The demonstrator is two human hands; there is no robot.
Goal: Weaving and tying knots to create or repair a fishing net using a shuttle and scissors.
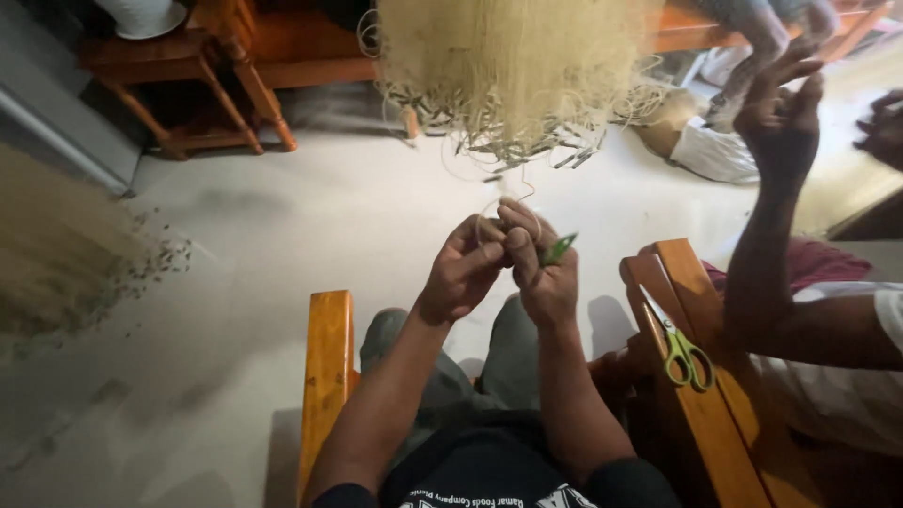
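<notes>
At the far left a loose heap of pale straw-coloured fibre (52,249) lies on the grey floor (282,245), with dark scraps scattered at its edge. Behind it stands an orange wooden bench (221,71). A hanging bundle of thin cream strands (513,71) drops from the top centre, its frayed ends just above the hands. The left hand (461,273) has its fingers closed on a thin looped strand (508,193), touching the right hand (541,268), whose fingers pinch the same strand and grip a small green-handled tool (559,248). Green-handled scissors (682,350) rest on the orange wooden chair arm (705,395) to the right. Farther right, another person's raised hand (781,118) has its fingers spread open.
</notes>
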